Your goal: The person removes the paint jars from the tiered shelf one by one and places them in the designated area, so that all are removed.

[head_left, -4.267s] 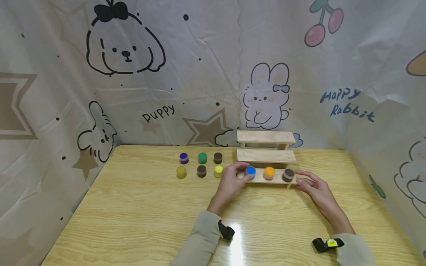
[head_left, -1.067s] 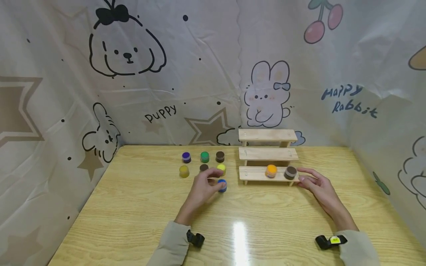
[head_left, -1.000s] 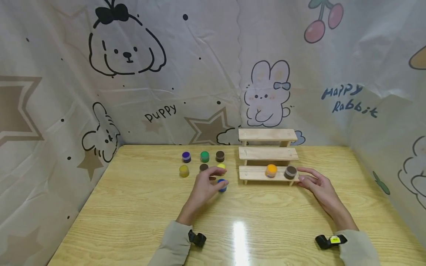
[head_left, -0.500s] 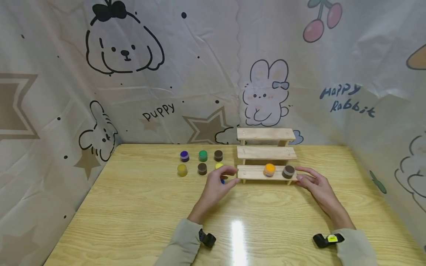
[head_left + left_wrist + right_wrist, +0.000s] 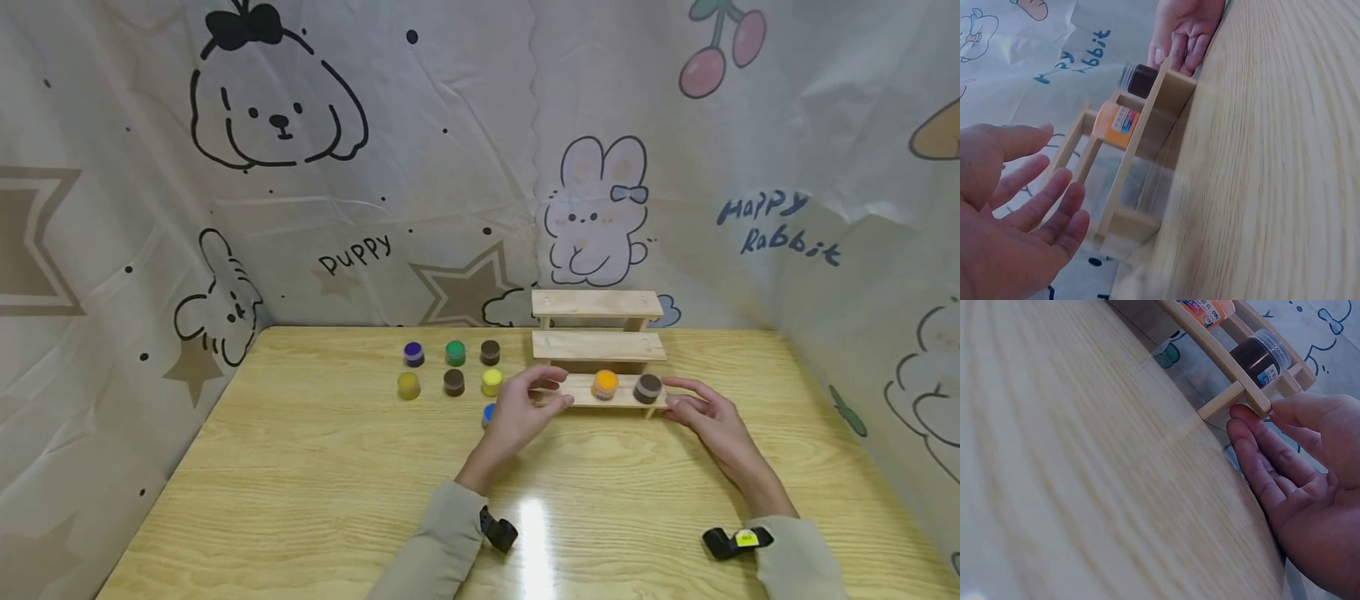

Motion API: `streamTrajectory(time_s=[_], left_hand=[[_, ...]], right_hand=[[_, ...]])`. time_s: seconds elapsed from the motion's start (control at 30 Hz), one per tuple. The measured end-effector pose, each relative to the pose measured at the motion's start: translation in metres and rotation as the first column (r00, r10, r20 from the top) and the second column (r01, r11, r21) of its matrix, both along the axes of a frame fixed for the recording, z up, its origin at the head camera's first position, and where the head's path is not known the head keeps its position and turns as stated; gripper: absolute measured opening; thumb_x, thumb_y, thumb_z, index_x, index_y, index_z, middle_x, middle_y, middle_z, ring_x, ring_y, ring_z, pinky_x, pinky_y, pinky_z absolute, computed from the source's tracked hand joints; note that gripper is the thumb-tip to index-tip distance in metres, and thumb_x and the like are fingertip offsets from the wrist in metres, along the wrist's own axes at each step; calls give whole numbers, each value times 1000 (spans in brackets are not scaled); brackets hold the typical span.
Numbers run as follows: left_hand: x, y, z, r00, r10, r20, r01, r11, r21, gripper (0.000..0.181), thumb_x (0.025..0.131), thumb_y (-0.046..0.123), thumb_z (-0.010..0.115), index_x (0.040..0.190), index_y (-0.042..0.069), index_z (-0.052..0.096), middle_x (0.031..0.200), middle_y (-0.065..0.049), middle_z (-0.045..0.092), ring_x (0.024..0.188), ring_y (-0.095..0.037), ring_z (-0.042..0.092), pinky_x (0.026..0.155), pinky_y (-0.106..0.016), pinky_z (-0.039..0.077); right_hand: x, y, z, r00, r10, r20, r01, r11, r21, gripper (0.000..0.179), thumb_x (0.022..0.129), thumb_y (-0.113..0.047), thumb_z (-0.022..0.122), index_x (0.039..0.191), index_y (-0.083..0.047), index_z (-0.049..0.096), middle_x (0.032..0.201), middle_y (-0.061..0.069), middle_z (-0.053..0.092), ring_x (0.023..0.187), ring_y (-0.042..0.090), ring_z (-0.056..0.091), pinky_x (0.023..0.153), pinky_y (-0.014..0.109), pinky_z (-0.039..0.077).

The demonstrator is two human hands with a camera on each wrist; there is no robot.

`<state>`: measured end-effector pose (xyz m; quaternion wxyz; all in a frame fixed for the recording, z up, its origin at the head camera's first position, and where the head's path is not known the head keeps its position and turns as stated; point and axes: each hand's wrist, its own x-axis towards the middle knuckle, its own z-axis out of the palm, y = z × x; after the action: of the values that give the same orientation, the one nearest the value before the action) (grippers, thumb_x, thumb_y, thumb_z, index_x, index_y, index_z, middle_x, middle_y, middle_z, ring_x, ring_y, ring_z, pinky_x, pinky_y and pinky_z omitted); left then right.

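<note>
A three-step wooden display rack (image 5: 598, 345) stands at the right of the table. On its lowest step are an orange paint jar (image 5: 605, 384) and a dark brown paint jar (image 5: 648, 388). My left hand (image 5: 522, 407) hovers over the left end of that step, thumb and fingers apart; the left wrist view shows nothing between them. Behind its wrist side sits a blue paint jar (image 5: 489, 414) on the table, partly covered by the hand. At the step's right end, my right hand (image 5: 1310, 481) pinches the wood, thumb on top and fingers beneath.
Left of the rack, several paint jars stand in two rows: purple (image 5: 413, 354), green (image 5: 455, 352) and brown (image 5: 490, 352) behind, ochre (image 5: 408, 385), brown (image 5: 453, 382) and yellow (image 5: 492, 382) in front. A printed curtain (image 5: 360, 208) borders the wooden table (image 5: 300, 475).
My left hand took the blue jar off the lowest step, set it on the table before the yellow jar, let go and moved back right to the rack. The right hand stayed in place.
</note>
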<state>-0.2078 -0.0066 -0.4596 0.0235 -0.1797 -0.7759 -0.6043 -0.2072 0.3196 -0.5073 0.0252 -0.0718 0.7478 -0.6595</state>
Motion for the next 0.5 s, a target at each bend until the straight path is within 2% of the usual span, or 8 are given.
streamTrajectory(time_s=[0.13,0.37,0.5], left_hand=[[-4,9,-1,1000,-7,8,7,1000,-1,33,93,13,78,123,3,69,122,-8,69,114,-28,65,98,-41,54],[-11,26,-2,1000,4,31,-3,999,-32,35,92,12,79,125,3,70,123,-5,70,116,-26,64,102,-39,52],[-14,35,-1,1000,-13,25,14,999,-30,35,91,10,80,124,2,70,124,-8,70,116,-29,65,103,-38,52]], right_hand=[[0,0,0,1000,-5,5,5,1000,8,49,105,-19,61,146,5,48,116,-13,72,103,5,70,88,21,57],[-1,0,0,1000,-19,18,18,999,34,50,105,-21,62,146,4,49,116,-15,70,102,4,70,88,22,57],[0,0,0,1000,-16,20,16,1000,20,48,105,-20,62,145,3,49,116,-14,71,102,5,70,88,22,57]])
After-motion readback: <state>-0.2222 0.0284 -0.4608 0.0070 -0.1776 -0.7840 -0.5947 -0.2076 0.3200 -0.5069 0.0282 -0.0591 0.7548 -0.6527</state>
